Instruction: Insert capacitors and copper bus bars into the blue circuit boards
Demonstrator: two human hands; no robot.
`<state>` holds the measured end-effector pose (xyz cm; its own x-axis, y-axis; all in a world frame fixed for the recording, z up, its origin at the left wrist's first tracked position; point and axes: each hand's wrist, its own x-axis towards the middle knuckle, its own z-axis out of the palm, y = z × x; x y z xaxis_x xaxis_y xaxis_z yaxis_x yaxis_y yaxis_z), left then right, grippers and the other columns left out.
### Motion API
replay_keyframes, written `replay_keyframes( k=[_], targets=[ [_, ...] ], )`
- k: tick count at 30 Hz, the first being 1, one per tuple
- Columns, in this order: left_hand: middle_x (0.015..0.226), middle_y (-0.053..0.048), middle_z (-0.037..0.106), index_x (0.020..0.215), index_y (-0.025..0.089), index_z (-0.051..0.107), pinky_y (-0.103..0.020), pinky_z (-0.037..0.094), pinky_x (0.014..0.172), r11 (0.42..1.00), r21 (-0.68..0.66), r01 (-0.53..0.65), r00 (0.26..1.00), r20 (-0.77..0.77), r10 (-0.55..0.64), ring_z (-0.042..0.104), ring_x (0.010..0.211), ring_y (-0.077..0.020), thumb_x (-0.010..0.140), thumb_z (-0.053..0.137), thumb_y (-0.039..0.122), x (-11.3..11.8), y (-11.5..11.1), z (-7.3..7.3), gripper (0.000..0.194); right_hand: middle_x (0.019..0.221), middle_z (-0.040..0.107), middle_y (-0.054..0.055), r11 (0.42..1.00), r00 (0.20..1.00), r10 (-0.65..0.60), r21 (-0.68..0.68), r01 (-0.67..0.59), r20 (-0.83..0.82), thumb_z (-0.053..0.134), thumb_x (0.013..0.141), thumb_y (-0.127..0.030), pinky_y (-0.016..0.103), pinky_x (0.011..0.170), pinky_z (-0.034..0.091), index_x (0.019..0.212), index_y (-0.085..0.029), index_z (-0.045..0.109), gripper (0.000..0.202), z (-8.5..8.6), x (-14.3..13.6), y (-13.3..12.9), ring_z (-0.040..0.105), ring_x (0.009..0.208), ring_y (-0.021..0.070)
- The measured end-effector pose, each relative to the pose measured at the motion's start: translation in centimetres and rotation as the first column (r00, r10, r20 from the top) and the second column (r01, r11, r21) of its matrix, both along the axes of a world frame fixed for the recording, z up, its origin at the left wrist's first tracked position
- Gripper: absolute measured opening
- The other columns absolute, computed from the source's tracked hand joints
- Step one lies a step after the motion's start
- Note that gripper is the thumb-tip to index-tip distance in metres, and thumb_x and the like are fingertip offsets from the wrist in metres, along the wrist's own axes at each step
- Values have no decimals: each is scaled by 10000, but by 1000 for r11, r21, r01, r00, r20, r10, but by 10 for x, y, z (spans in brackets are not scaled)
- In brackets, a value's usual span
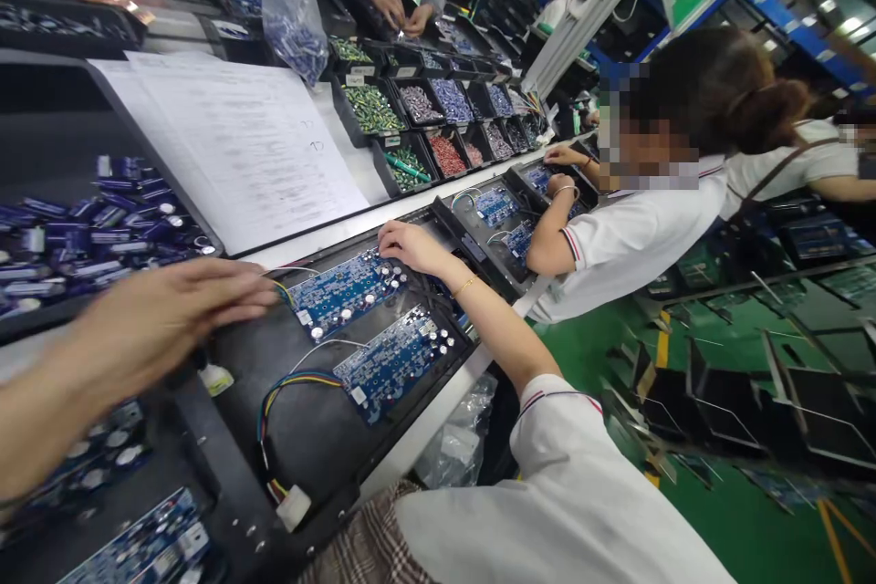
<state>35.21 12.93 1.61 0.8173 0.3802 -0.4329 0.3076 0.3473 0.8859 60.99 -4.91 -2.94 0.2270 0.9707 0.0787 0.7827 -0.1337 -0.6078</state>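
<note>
The upper blue board (335, 297) is perhaps being worked on, with right hand (414, 248) nearly closed, left hand (182, 306) loosely bent; what's held can't be told; gentle placing seems needed.

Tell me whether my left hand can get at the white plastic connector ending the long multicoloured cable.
Probably yes: the left hand is near the far left corner of the shallow black tray, and nothing visible covers the white plastic connector at that tray's near left corner.
</note>
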Motion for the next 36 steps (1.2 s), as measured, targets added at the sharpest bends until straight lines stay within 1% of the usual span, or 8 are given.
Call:
replay_keyframes(
  k=[6, 10, 13, 16, 19, 22, 30, 36],
  targets=[
    [670, -35, 684, 732, 139, 680, -156, 494, 524, 969, -244, -49, 995, 70, 68, 606, 560, -70, 846, 662, 113, 54, -61, -15, 118, 1186, 678, 15, 984, 923, -14, 160, 81, -384, 609, 903, -328, 324, 961, 494, 1177, -278, 662, 284, 32, -55, -21, 619, 1087, 149],
    [595, -4, 569, 709, 114, 667, -124, 386, 420, 891, -448, 71, 980, 198, 21, 461, 465, -25, 809, 693, 122, 74, -71, -21, 104, 1044, 705, 5, 950, 899, -76, 242, 197, -432, 693, 845, -324, 348, 929, 516, 1036, -284, 725, 197, 36, -65, -32, 642, 1000, 153],
    [572, 5, 534, 727, 106, 669, -122, 350, 408, 851, -517, 91, 979, 201, 17, 420, 451, -19, 804, 705, 133, 79, -72, -25, 90, 943, 702, -12, 911, 902, -122, 315, 267, -414, 727, 819, -303, 355, 911, 521, 907, -290, 741, 90, 32, -61, -34, 644, 949, 153],
    [606, -14, 575, 747, 105, 680, -138, 380, 433, 898, -437, 56, 983, 183, 28, 470, 478, -31, 809, 710, 157, 82, -70, -31, 86, 928, 690, -7, 903, 906, -212, 281, 326, -367, 715, 828, -310, 353, 873, 530, 879, -275, 729, 64, 25, -48, -33, 641, 923, 157],
    [632, -28, 619, 757, 127, 677, -175, 416, 449, 984, -176, -36, 976, 203, 72, 514, 487, -58, 810, 718, 222, 83, -64, -39, 116, 976, 663, 19, 904, 920, -349, 196, 381, -179, 727, 803, -267, 352, 832, 525, 803, -234, 717, 35, 11, -29, -28, 624, 921, 169],
    [610, -22, 624, 776, 149, 658, -207, 436, 444, 990, 16, -137, 963, 238, 130, 531, 469, -83, 813, 711, 252, 82, -60, -45, 121, 1010, 642, 46, 922, 927, -375, 102, 373, 0, 762, 745, -197, 368, 847, 514, 695, -195, 690, 88, -6, -14, -20, 617, 909, 181],
    [513, 28, 548, 846, 178, 645, -188, 295, 356, 979, 21, -204, 956, 219, 195, 429, 380, -57, 824, 699, 283, 81, -59, -47, 120, 1023, 621, 51, 943, 942, -329, 81, 323, 70, 723, 766, -184, 374, 887, 504, 683, -201, 643, 116, -17, -12, -12, 608, 945, 189],
    [671, -32, 643, 856, 147, 627, -211, 488, 508, 976, -60, -208, 937, 273, 217, 606, 548, -102, 833, 673, 202, 80, -61, -47, 75, 1014, 626, 56, 952, 949, -305, 47, 302, 82, 715, 758, -169, 379, 903, 478, 664, -195, 640, 123, -12, -12, -11, 603, 960, 197]
  ],
)
